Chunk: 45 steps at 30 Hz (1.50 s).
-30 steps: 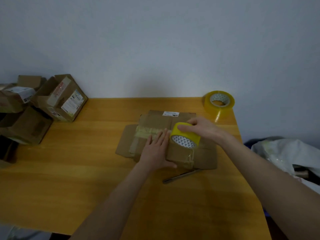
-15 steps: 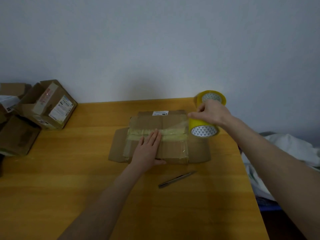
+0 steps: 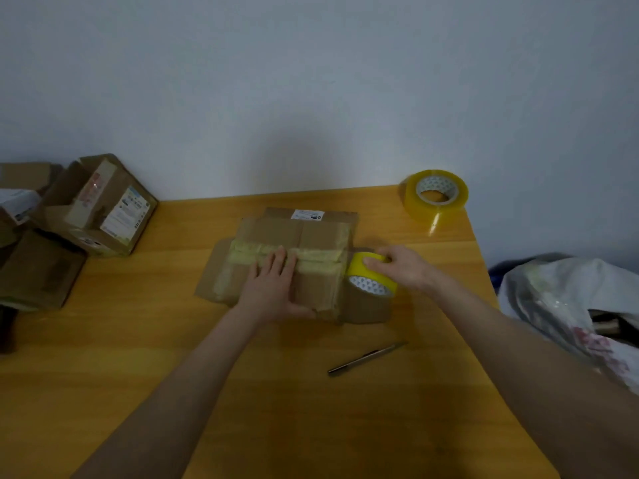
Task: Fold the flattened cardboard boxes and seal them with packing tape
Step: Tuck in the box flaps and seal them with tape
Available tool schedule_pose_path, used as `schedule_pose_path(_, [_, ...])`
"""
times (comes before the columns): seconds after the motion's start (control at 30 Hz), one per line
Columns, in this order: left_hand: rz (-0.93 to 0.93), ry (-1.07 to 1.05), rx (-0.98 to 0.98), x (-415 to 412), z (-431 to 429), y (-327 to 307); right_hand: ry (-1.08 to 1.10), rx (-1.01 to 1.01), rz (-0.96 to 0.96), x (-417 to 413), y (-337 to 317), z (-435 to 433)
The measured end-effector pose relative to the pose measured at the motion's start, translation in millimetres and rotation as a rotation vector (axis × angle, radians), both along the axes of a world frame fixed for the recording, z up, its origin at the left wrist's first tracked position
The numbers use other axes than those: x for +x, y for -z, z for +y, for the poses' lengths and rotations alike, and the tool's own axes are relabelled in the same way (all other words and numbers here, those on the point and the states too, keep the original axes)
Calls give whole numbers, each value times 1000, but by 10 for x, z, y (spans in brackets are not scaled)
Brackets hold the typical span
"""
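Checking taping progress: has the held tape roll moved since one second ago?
Yes. The tape roll went rightward along the box, from its middle to its right end.

Home rm: wood table (image 3: 138, 340) w/ used boxes (image 3: 103, 209), spare tape roll (image 3: 434, 195), bare wall (image 3: 311, 81).

Nothing legible. White label (image 3: 307, 215) on far edge of centre box (image 3: 273, 229): too blurred to read. Printed stickers (image 3: 126, 212) on upper-left box (image 3: 60, 219): same.
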<state>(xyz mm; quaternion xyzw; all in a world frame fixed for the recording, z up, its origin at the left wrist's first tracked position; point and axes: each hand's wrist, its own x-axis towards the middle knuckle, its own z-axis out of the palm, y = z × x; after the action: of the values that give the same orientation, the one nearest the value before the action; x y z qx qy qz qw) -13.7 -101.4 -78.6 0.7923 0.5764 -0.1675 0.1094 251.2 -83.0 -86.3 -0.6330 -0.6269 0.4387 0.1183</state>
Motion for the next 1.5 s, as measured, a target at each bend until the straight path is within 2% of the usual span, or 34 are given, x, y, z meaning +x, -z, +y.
schedule_pose_path(0.1, [-131,26,16,395,-23,-19,-12,-10,27,-81,31,3])
schedule_pose_path(0.23, [-96,66,29,568,-46,135,-17,-33,57,-71,5,38])
schedule_pose_path(0.33, [-89,82,15,520,-37,130,5,18,-32,-83,-47,70])
schedule_pose_path(0.47, [-75,87,6,522,-62,107,-36,86,-262,-27,-111,24])
schedule_pose_path(0.57, [-51,81,10,523,-65,109,-59,85,-271,-5,-100,-31])
schedule_pose_path(0.7, [1,68,26,551,-89,110,-83,71,-393,-100,-123,-64])
schedule_pose_path(0.8, [12,7,78,581,-199,45,-44,97,-388,-162,-125,-111])
schedule_pose_path(0.87, [-85,-24,158,628,-378,-6,-9,110,-368,-182,-115,-142])
schedule_pose_path(0.93, [-253,156,351,711,-628,37,44,109,-322,-187,-115,-150])
schedule_pose_path(1.0, [-340,320,389,829,-883,161,85,99,-275,-185,-126,-165])
schedule_pose_path(1.1, [-215,118,86,1009,-1090,324,111,103,-249,-167,-132,-181])
schedule_pose_path(1.17, [-174,34,0,1035,-1150,433,121,89,-239,-161,-144,-187])
schedule_pose_path(1.33, [-152,-73,1,862,-1196,255,164,91,-228,-168,-110,-177])
schedule_pose_path(1.5, [-273,-233,265,677,-1008,-190,185,129,-258,-196,-114,-194])
